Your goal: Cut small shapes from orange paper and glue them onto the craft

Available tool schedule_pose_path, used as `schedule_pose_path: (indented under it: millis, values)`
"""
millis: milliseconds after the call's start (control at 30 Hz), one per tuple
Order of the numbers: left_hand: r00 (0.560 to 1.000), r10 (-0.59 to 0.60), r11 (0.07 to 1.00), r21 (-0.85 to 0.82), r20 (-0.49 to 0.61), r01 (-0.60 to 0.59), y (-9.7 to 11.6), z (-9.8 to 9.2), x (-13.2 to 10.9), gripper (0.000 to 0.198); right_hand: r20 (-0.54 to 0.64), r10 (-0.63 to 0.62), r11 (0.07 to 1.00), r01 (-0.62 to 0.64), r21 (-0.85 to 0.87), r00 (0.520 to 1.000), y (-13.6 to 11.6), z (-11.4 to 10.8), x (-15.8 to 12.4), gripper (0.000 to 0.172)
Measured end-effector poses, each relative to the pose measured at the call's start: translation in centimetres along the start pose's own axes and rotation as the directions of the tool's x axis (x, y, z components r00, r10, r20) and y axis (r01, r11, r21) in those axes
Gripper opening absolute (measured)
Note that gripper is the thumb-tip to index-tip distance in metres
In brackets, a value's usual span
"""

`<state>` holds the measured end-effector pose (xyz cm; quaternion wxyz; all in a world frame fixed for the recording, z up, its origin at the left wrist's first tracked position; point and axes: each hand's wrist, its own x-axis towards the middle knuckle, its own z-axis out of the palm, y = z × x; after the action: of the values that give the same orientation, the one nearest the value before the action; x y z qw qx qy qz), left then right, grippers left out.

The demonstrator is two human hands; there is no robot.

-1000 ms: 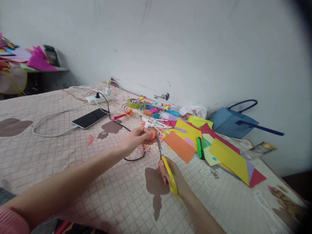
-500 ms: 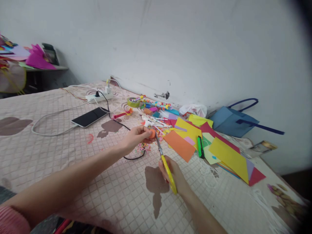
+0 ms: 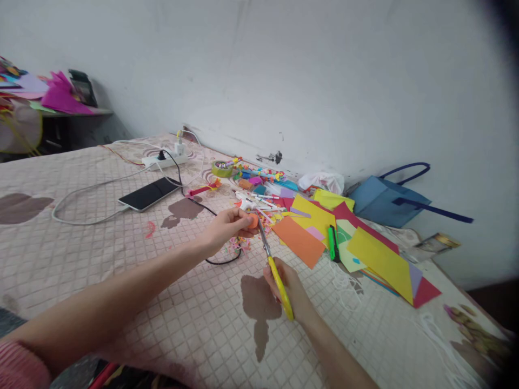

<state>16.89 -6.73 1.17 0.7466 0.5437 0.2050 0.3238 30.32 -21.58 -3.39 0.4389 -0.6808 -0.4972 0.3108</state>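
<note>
Between the thumb and fingers of my left hand (image 3: 232,226) is a small piece of orange paper (image 3: 253,220). My right hand (image 3: 290,286) is closed on the yellow-handled scissors (image 3: 279,281). Their metal blades point up and away, with the tips at the right edge of the orange piece. Small paper scraps (image 3: 243,244) lie on the cloth just below my left hand. A larger orange sheet (image 3: 299,241) lies to the right of the blades, beside a yellow sheet (image 3: 310,213).
A green cutter (image 3: 333,243) lies on the papers. At the right is a blue bag (image 3: 387,201). A phone (image 3: 150,194) and a power strip (image 3: 152,161) with cables are at the left. Tape (image 3: 222,169) and a glue gun (image 3: 247,203) sit behind my hands.
</note>
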Motion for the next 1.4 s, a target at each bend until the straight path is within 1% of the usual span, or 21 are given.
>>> schedule_pose_path:
  millis: [100, 300, 500, 700, 967, 1133, 1400]
  values:
    - [1.000, -0.004, 1.000, 0.006, -0.001, 0.004, 0.01, -0.04, 0.01, 0.026, -0.002, 0.006, 1.000, -0.006, 0.015, 1.000, -0.16, -0.06, 0.00, 0.037]
    - [1.000, -0.002, 1.000, 0.018, -0.005, 0.002, 0.00, -0.06, 0.04, 0.026, -0.013, -0.003, 1.000, 0.003, -0.019, 1.000, -0.17, 0.01, -0.08, 0.035]
    - [1.000, -0.001, 1.000, 0.013, -0.002, 0.001, -0.04, -0.08, 0.05, 0.026, -0.002, 0.020, 1.000, -0.020, 0.000, 1.000, -0.29, -0.02, -0.11, 0.031]
    - [1.000, 0.004, 1.000, 0.009, 0.008, -0.004, -0.16, -0.22, 0.10, 0.026, -0.035, 0.001, 1.000, 0.000, 0.026, 0.999, -0.53, 0.02, -0.14, 0.033]
    - [1.000, 0.012, 1.000, 0.003, -0.022, -0.012, -0.14, -0.17, 0.17, 0.027, -0.007, 0.004, 0.996, -0.004, -0.085, 1.000, -0.58, 0.04, -0.16, 0.028]
    - [0.999, 0.018, 1.000, -0.019, -0.037, -0.019, -0.07, -0.12, 0.13, 0.027, -0.029, -0.007, 0.994, 0.004, -0.109, 1.000, -0.55, 0.05, -0.16, 0.031]
    - [0.999, 0.014, 0.999, -0.042, -0.053, -0.016, 0.21, -0.01, 0.08, 0.027, -0.018, -0.004, 0.989, 0.001, -0.146, 1.000, -0.79, 0.13, -0.32, 0.029]
